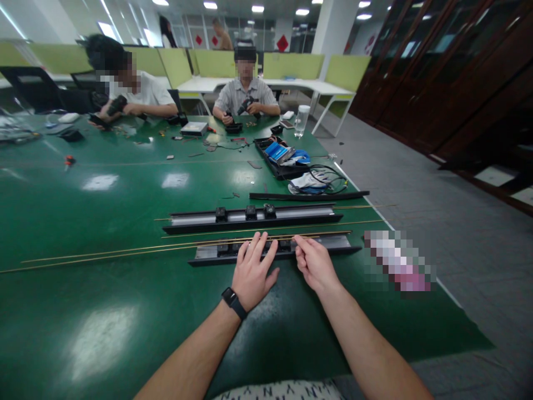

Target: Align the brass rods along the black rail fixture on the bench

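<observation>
My left hand (255, 275) lies with its fingers spread over the nearer black-edged metal channel (339, 242), the fingertips over thin brass rods (137, 248). Black blocks (224, 248) sit inside that channel, partly covered by my fingers. Just to the right, my right hand (312, 260) is closed in a pinch on a thin brass rod (287, 239) along the channel. Two long rods stick out far to the left. Behind lies a second channel (191, 220), holding three black blocks (250, 212) in a row.
A black strip (308, 195) lies behind the channels. Farther back are white gloves (312, 181), a black tray (266, 153) with blue items and a clear bottle (302, 121). A blurred patch (397, 261) lies near the table's right edge. Two people sit across the table holding dark tools.
</observation>
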Demonstrator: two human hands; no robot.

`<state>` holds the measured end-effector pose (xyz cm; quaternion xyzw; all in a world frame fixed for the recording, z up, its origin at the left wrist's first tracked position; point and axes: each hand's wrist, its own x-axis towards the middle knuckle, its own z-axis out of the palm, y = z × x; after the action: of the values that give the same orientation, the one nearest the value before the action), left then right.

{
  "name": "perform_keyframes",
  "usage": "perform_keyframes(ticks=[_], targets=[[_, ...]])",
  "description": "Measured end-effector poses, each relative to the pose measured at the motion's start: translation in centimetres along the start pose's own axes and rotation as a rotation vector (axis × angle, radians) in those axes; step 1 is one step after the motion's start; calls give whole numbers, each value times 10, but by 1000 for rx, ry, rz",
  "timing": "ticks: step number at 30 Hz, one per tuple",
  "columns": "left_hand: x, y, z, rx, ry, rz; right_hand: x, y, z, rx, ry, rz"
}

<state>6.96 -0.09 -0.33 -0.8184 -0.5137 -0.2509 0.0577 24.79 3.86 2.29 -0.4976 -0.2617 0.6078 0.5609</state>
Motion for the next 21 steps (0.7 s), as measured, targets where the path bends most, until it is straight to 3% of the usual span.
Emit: perform_keyframes(ticks=[21], targets=[[-1,-1,1,9,11,9,1,1,-1,-20,11,7]])
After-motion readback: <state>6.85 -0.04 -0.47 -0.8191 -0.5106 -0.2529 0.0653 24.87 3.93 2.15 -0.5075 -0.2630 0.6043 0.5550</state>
